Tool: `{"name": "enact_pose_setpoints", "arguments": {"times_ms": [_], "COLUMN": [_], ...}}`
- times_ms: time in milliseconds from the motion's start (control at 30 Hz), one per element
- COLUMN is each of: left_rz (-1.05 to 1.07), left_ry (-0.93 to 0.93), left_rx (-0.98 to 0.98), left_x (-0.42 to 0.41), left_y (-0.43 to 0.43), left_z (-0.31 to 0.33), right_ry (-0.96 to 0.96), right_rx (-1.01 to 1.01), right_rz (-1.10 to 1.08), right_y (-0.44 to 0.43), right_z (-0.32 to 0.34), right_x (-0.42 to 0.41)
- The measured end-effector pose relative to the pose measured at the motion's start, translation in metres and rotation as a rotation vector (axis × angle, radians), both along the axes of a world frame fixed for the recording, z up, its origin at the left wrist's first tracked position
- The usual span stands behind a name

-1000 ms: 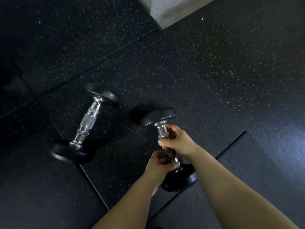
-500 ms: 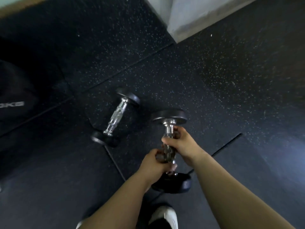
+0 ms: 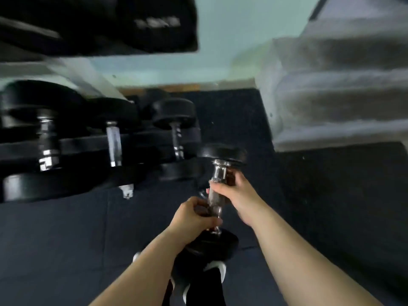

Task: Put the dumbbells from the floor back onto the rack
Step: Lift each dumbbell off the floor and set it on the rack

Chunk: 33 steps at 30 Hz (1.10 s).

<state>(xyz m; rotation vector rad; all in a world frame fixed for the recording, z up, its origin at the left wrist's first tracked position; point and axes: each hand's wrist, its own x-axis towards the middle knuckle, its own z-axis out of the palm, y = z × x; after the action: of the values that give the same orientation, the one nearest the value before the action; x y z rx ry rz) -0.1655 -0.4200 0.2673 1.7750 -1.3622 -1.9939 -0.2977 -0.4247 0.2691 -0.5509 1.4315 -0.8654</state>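
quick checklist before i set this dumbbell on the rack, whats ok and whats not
1. Grip: left hand and right hand both wrap the handle of the dumbbell: ok.
2. Lift: the dumbbell is off the floor, with its lower head toward the person: ok.
3. Free slot on the rack: the view is blurred and no open slot shows plainly: cannot tell.
4. Gap to the nearest racked dumbbell: the held top head sits close beside it in view: cannot tell.
5. Feet: the shoes appear right below the lower head: not ok, a slip could land on them.
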Motion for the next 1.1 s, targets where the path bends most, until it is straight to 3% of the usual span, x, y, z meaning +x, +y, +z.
{"name": "enact_pose_setpoints", "arguments": {"times_ms": [167, 400, 800, 1100], "left_rz": [0.274, 0.582, 0.900, 1.039], "left_ry": [0.017, 0.028, -0.065, -0.120], "left_rx": [-0.121, -0.255, -0.348, -0.402], "left_x": [0.116, 0.330, 0.670, 0.914], "left_y": [-0.011, -0.007, -0.002, -0.115], "left_z": [0.086, 0.136, 0.174, 0.158], "right_ry": [0.051, 0.025, -0.041, -0.050], "right_rx": [-0.081, -0.206, -0.289, -0.300], "right_rz": [0.328, 0.610, 0.879, 1.010], "right_y": [-0.048, -0.077, -0.102, -0.223], "right_z": [0.092, 0.152, 0.187, 0.169], "right_x": [0.119, 0.350, 0.719, 0.978]}}
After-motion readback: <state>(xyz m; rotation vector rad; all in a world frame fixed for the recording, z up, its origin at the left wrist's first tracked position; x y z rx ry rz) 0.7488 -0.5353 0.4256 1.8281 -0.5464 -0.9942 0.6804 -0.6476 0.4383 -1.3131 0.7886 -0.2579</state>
